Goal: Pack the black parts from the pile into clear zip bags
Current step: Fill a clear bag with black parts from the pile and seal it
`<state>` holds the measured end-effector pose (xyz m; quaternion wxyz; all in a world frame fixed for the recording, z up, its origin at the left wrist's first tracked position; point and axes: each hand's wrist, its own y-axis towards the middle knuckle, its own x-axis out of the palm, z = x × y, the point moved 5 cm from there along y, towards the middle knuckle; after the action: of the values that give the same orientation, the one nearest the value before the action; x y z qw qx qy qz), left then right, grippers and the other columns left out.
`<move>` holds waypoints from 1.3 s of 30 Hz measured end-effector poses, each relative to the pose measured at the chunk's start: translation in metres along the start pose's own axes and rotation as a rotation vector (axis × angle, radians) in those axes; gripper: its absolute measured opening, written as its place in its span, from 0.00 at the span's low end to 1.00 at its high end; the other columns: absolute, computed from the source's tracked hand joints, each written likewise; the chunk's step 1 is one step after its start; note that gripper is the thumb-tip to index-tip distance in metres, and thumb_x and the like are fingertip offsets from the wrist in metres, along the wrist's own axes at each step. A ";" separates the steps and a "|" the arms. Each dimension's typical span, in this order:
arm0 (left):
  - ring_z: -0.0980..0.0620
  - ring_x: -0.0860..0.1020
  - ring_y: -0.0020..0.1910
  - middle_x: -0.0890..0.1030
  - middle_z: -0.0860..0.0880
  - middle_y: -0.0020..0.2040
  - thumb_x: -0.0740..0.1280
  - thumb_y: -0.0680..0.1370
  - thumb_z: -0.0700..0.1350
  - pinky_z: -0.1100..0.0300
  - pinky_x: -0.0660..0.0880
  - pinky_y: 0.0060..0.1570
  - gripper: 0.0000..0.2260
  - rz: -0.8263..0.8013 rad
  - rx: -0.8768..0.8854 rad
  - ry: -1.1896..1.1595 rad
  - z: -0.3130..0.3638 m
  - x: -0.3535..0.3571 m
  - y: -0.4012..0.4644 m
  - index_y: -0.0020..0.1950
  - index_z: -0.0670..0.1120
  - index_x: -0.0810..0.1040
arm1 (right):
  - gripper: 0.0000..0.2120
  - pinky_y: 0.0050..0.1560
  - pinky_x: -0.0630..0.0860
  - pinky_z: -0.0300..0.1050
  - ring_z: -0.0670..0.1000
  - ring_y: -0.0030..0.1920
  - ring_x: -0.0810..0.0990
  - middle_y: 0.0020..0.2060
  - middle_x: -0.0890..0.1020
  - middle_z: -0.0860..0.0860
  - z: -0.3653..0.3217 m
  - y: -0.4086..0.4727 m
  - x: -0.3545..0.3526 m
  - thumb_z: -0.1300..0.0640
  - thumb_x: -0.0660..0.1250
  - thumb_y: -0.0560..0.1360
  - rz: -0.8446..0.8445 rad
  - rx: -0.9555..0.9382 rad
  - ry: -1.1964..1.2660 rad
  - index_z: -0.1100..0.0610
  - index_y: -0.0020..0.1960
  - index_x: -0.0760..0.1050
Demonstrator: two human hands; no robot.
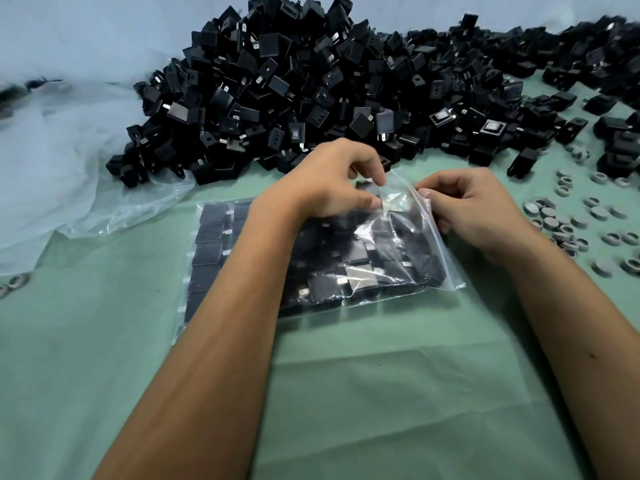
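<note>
Factory packing bench: heaped black parts (294, 84), green cloth (346, 393).

— Inspector: What is worn on the arms?
— Assistant: Both forearms are bare right to the lower frame edge; no sleeve shows.
— Inspector: And the hands?
— Assistant: Left hand (322, 181) and right hand (474, 206) are bare. Fingernails cut short. One small dark mark on the right forearm (568, 341)

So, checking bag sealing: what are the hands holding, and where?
Both the left hand and right hand pinch the zip bag at its top zip edge.
</note>
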<state>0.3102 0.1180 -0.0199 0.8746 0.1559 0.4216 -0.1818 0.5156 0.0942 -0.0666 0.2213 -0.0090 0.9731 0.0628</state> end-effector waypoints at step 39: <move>0.52 0.65 0.64 0.72 0.53 0.58 0.69 0.81 0.40 0.54 0.67 0.68 0.13 0.057 0.117 0.115 0.026 0.029 0.005 0.58 0.58 0.83 | 0.08 0.27 0.75 0.37 0.47 0.29 0.81 0.37 0.85 0.54 -0.003 0.003 -0.005 0.55 0.70 0.82 0.186 0.028 0.294 0.60 0.50 0.82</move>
<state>0.3464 0.1059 -0.0268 0.8431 0.2288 0.4553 -0.1718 0.5186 0.0972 -0.0619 0.0699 0.0750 0.9925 0.0672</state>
